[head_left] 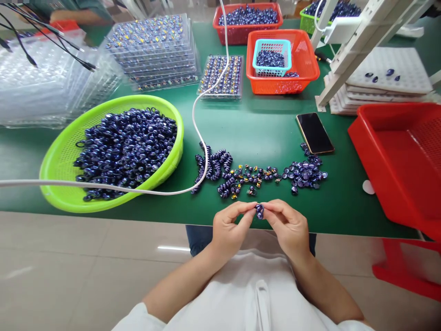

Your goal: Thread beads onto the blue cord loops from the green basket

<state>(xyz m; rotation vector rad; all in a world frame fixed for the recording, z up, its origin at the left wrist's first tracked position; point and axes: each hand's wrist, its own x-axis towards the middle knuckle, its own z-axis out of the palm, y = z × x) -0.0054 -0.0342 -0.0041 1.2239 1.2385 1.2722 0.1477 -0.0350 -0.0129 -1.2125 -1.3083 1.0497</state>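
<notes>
Green tabletop [227,122] stretches away from the seated person's lap. At its near edge 2 hands meet: the left hand [229,228] and right hand [292,226] each pinch, thumb against finger, 1 small dark glossy piece [259,211] between them. It seems mid-handling, not finished. Just beyond lie ring stacks [225,158], gold-touched bits [255,178] and dark caps [305,174], 3 groups apparently left to work. Left of these, a lime basket [58,158] is heaped with looped pieces [129,147], perhaps done. Farther back stand filled clear trays [168,69].
</notes>
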